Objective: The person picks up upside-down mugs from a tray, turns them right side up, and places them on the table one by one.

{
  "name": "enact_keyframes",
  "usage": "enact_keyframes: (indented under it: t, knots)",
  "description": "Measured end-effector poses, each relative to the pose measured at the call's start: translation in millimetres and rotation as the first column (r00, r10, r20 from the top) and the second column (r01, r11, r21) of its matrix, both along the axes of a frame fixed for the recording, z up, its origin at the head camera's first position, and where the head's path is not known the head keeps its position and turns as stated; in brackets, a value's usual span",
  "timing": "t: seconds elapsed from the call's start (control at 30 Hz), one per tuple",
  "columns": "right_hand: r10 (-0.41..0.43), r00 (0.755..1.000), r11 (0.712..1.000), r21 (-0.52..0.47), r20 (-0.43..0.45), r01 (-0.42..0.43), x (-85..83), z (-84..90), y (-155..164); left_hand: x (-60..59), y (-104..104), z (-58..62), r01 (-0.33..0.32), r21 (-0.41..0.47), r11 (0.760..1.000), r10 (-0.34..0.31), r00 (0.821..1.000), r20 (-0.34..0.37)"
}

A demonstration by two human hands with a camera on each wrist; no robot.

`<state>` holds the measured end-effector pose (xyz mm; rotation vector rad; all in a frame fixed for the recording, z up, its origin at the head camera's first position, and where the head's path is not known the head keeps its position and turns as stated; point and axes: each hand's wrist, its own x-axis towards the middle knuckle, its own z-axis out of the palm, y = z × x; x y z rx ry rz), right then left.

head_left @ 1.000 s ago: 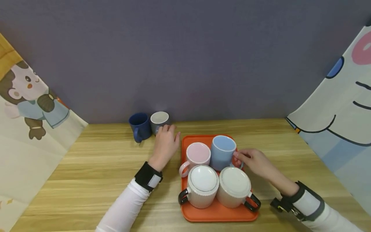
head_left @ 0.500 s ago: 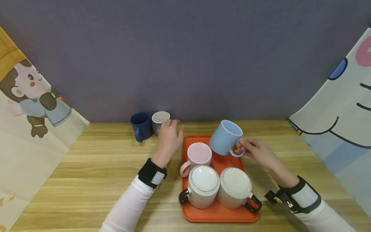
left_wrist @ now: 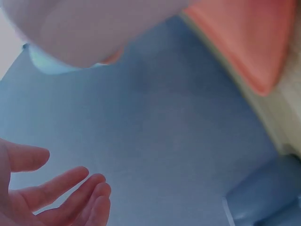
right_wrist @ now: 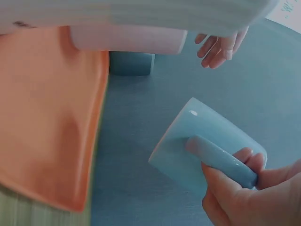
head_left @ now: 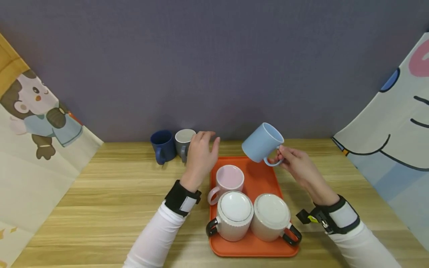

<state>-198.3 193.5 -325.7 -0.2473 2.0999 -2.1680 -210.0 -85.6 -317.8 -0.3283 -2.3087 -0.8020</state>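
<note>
My right hand (head_left: pixel 298 163) pinches the handle of a light blue mug (head_left: pixel 262 143), which hangs tilted above the far end of an orange tray (head_left: pixel 256 248). The right wrist view shows thumb and fingers around that mug's handle (right_wrist: pixel 221 162). My left hand (head_left: pixel 202 158) hovers between the grey mug and the tray, its fingers relaxed and holding nothing. Standing on the tray are a pink mug (head_left: pixel 229 178) and two upside-down white mugs with black handles, one on the left (head_left: pixel 234 217) and one on the right (head_left: pixel 270 217).
A dark blue mug (head_left: pixel 163 147) and a grey mug with a white inside (head_left: pixel 183 143) stand side by side at the back of the wooden table (head_left: pixel 110 201). Behind them rises a dark grey wall (head_left: pixel 214 67). Patterned cloths hang on both sides.
My right hand has lifted the light blue mug off the tray, up and away, and tilted it. My left hand has moved right, away from the grey mug.
</note>
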Motion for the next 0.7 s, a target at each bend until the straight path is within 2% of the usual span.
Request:
enact_keyframes:
  t: [0.27,0.47,0.7]
  knots:
    - [-0.006,0.999,0.984,-0.177,0.036,0.012,-5.5,10.5,-8.6,7.7,5.8,20.8,0.037,0.084,0.996,-0.03,0.996,-0.081]
    - [-0.006,1.0,0.979,-0.203,0.02,0.01,-7.7,18.7,-11.3,9.1,8.0,30.7,0.049,0.125,0.991,-0.036,0.994,-0.104]
    - [0.006,1.0,0.973,-0.233,-0.006,-0.007,-10.6,26.8,-15.8,10.2,14.3,31.9,0.084,0.153,0.985,-0.071,0.994,-0.087]
